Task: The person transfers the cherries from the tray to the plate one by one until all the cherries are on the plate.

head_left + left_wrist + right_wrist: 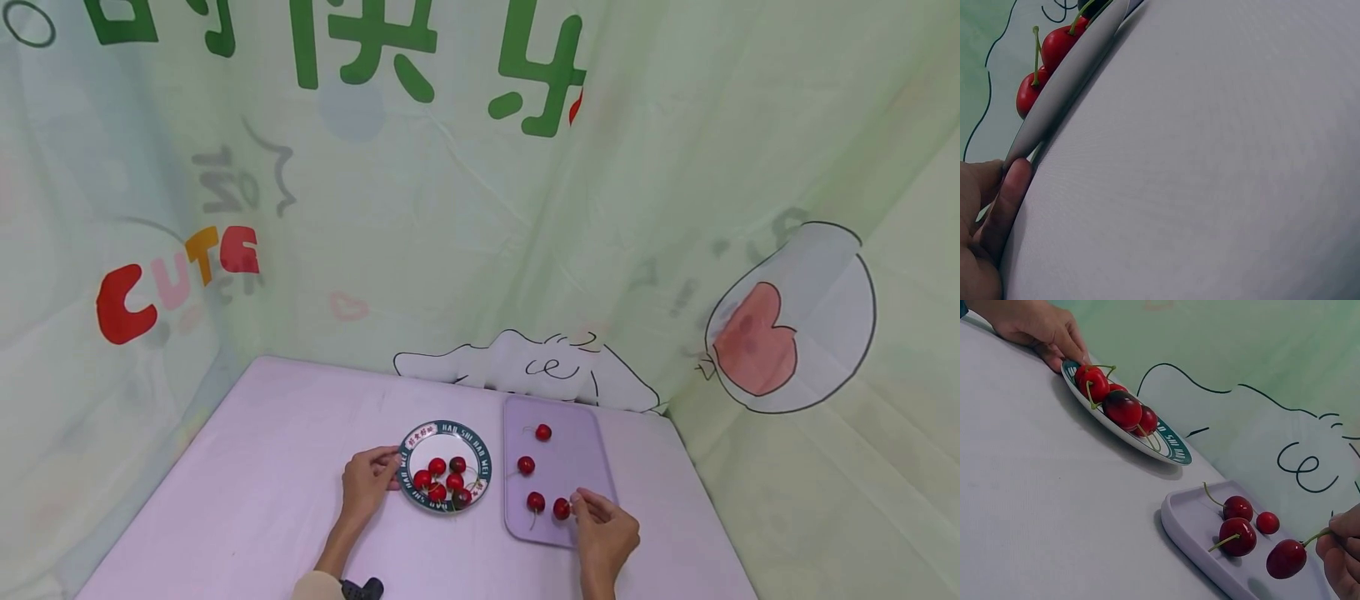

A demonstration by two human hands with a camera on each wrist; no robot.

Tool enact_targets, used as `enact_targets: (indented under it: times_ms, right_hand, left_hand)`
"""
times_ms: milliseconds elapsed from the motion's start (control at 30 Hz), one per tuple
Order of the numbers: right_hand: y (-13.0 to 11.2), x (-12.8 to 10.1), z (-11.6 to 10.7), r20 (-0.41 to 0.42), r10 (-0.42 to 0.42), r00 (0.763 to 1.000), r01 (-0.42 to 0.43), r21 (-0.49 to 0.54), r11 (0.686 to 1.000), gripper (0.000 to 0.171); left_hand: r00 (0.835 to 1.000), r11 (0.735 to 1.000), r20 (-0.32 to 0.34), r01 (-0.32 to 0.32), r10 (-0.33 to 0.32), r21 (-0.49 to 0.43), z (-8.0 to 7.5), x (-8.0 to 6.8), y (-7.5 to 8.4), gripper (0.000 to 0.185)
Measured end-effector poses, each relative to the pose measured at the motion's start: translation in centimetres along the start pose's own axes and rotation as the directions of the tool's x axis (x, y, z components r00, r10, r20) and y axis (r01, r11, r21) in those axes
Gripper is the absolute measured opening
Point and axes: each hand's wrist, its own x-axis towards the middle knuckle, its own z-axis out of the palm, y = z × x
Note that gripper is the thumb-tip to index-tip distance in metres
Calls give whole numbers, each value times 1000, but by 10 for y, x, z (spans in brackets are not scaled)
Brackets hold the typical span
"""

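On the worktop (262, 467) a plate (408, 442) of cherries is held at its rim by the left hand (367, 483), fingers curled against the edge. Just beside it lies a tray (592, 450) bearing three cherries (well spread). A fourth cherry (1285, 559) is pinched by its stem (1316, 537) in the grip of the right hand (603, 533), and is seen just above the tray's near end.
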Motion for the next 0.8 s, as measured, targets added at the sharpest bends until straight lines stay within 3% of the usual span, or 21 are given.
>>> enact_targets:
  times_ms: [433,800]
  right_hand:
    - [-9,1,6,13,61,998,-62,81,995,19]
    - [-11,2,15,51,57,997,-64,147,987,20]
  left_hand:
    - [1000,1000,-3,2,-2,7,0,0,1,27]
    - [1000,1000,1,22,-22,19,1,1,-2,27]
